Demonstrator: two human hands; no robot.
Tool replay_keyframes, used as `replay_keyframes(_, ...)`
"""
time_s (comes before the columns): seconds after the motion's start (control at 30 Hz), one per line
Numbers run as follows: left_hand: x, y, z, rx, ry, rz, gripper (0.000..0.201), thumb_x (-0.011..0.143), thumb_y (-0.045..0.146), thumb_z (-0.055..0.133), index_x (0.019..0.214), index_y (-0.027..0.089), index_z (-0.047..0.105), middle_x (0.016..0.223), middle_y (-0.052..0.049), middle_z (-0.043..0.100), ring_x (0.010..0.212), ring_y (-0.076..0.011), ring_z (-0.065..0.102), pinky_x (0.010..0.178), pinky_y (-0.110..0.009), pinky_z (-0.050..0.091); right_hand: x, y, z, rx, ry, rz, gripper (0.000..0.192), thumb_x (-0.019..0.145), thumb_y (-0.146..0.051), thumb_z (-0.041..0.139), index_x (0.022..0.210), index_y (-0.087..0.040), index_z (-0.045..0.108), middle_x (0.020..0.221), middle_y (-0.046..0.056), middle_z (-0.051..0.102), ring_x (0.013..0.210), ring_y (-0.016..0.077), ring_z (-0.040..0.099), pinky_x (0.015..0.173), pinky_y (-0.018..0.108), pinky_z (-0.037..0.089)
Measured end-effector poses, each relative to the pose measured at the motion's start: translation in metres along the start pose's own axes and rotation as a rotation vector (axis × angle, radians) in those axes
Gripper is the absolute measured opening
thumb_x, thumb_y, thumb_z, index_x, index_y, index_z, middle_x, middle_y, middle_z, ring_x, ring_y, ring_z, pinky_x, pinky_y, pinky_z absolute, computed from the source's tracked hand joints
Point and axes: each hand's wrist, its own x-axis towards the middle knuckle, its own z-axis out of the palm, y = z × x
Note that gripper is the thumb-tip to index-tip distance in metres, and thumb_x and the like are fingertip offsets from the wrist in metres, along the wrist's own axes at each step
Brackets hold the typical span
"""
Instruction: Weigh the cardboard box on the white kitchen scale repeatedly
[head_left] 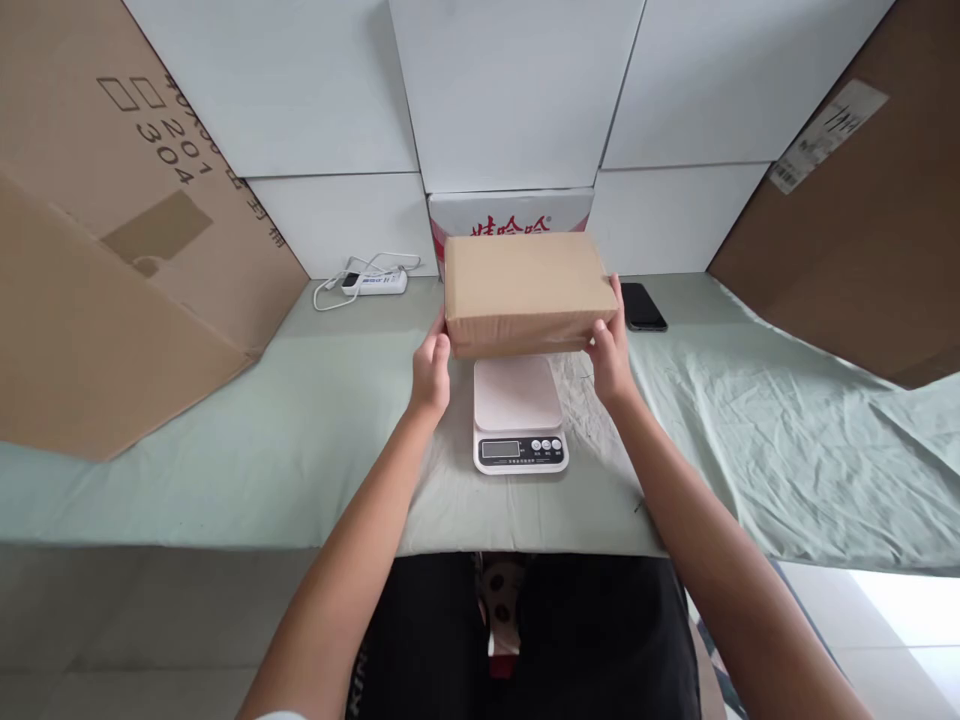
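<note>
A closed brown cardboard box is held up between both my hands, over the back of a white digital kitchen scale. My left hand grips the box's lower left corner, thumb at the front. At its right end, my right hand holds on with the thumb on the front face and fingers along the side. The scale's plate shows bare in front of the box, and its display looks blank. The box hides the far edge of the scale.
A green cloth covers the table. Behind stands a white carton with red lettering. A white power strip with its cable lies back left, a black phone back right. Large cardboard panels flank both sides.
</note>
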Motion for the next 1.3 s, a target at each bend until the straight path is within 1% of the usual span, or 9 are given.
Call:
replay_keyframes(0.07,-0.02,0.01,-0.009,0.017,-0.014,-0.02,0.084,0.095,0.09,0.059,0.146,0.026,0.078,0.156,-0.014,0.077,0.164,-0.0363,0.057,0.136,-0.045,0.047,-0.02,-0.016,-0.005,0.036,-0.015,0.035,0.094,0.103,-0.084,0.049,0.183,-0.047,0.016,0.196,-0.002,0.023,0.183,0.0331,0.025,0.148,0.068,0.028)
replay_keyframes(0.17,-0.05,0.015,-0.02,0.028,-0.04,-0.038,0.081,0.098,0.089,0.055,0.146,0.028,0.077,0.155,-0.014,0.077,0.162,-0.037,0.06,0.136,-0.047,0.047,-0.051,-0.025,-0.008,-0.003,-0.029,0.025,0.096,0.101,-0.081,0.056,0.183,-0.042,0.023,0.195,0.002,0.028,0.183,0.0354,0.023,0.149,0.064,0.028)
replay_keyframes(0.37,-0.083,0.008,-0.024,0.048,0.003,-0.041,0.075,0.102,0.086,0.049,0.141,0.029,0.079,0.149,-0.013,0.08,0.159,-0.0364,0.062,0.135,-0.048,0.048,-0.086,-0.002,0.0,-0.043,0.054,-0.053,0.098,0.098,-0.082,0.058,0.182,-0.045,0.022,0.192,0.004,0.032,0.18,0.042,0.031,0.147,0.077,0.026)
replay_keyframes(0.6,-0.087,0.011,-0.025,0.085,-0.035,-0.071,0.077,0.103,0.086,0.047,0.147,0.029,0.076,0.146,-0.013,0.081,0.144,-0.038,0.072,0.117,-0.05,0.059,-0.084,-0.01,-0.002,-0.089,0.016,-0.077,0.089,0.102,-0.074,0.058,0.18,-0.045,0.027,0.185,0.008,0.041,0.175,0.0431,0.039,0.143,0.076,0.033)
replay_keyframes(0.77,-0.087,0.009,-0.026,0.122,-0.013,-0.066,0.08,0.102,0.087,0.047,0.146,0.027,0.075,0.148,-0.014,0.081,0.144,-0.038,0.072,0.118,-0.047,0.058,-0.083,-0.017,-0.002,-0.105,0.038,-0.073,0.087,0.102,-0.076,0.056,0.178,-0.04,0.034,0.177,0.012,0.05,0.167,0.0448,0.049,0.138,0.074,0.042)
replay_keyframes(0.9,-0.088,0.006,-0.027,0.11,-0.024,-0.047,0.075,0.104,0.084,0.047,0.142,0.026,0.077,0.148,-0.014,0.08,0.144,-0.0371,0.072,0.116,-0.045,0.059,-0.083,-0.019,-0.002,-0.107,0.038,-0.068,0.087,0.103,-0.075,0.056,0.178,-0.039,0.035,0.177,0.012,0.051,0.165,0.0433,0.051,0.137,0.071,0.043)
replay_keyframes(1.0,-0.089,0.007,-0.027,0.115,-0.034,-0.04,0.075,0.104,0.084,0.047,0.14,0.025,0.078,0.147,-0.014,0.081,0.145,-0.0367,0.072,0.118,-0.045,0.058,-0.083,-0.017,-0.004,-0.114,0.033,-0.089,0.085,0.104,-0.074,0.055,0.178,-0.037,0.034,0.176,0.014,0.05,0.164,0.042,0.051,0.137,0.07,0.042)
replay_keyframes(1.1,-0.089,0.008,-0.027,0.125,-0.038,-0.032,0.081,0.103,0.085,0.049,0.148,0.023,0.075,0.151,-0.016,0.079,0.15,-0.0385,0.069,0.122,-0.048,0.057,-0.082,-0.013,-0.006,-0.137,0.038,-0.116,0.088,0.104,-0.076,0.054,0.178,-0.032,0.035,0.173,0.016,0.053,0.159,0.0427,0.054,0.133,0.071,0.046)
replay_keyframes(1.3,-0.087,0.002,-0.029,0.011,0.071,-0.031,0.086,0.101,0.083,0.055,0.165,0.026,0.064,0.18,-0.013,0.057,0.17,-0.0374,0.051,0.141,-0.049,0.042,-0.078,-0.007,-0.009,-0.058,0.158,-0.137,0.086,0.101,-0.08,0.052,0.177,-0.043,0.037,0.158,0.013,0.063,0.137,0.038,0.069,0.111,0.063,0.062)
